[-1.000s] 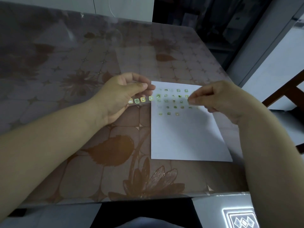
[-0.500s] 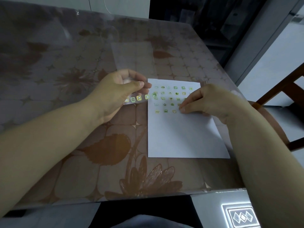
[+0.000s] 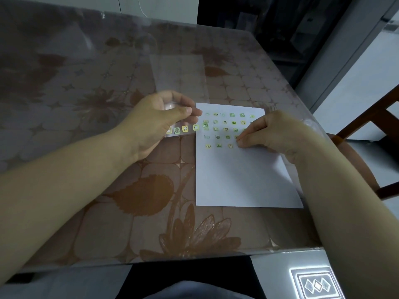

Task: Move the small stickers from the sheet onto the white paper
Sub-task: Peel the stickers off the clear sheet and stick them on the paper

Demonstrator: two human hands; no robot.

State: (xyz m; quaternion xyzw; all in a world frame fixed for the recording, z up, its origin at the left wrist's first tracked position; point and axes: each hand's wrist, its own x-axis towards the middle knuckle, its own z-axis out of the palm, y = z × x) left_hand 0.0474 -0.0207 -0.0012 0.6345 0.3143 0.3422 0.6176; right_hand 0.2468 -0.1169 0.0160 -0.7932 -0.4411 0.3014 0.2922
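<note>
A white paper (image 3: 244, 180) lies on the table at centre right, with several small green and yellow stickers (image 3: 225, 129) in rows on its upper part. My left hand (image 3: 155, 124) pinches a clear sticker sheet (image 3: 183, 129) just left of the paper's top corner; a few yellow stickers remain along the sheet's lower edge. My right hand (image 3: 274, 134) has its thumb and forefinger pressed together onto the paper at the right end of the lowest sticker row. What lies under those fingertips is hidden.
The table (image 3: 86, 212) has a glossy brown flower-patterned cover. Another clear sheet (image 3: 179, 76) lies flat beyond my left hand. A wooden chair (image 3: 367, 134) stands off the table's right edge. The table's near edge runs below the paper.
My right hand has come down from above the paper's upper right onto the lowest sticker row. My left hand keeps holding the sheet in about the same place.
</note>
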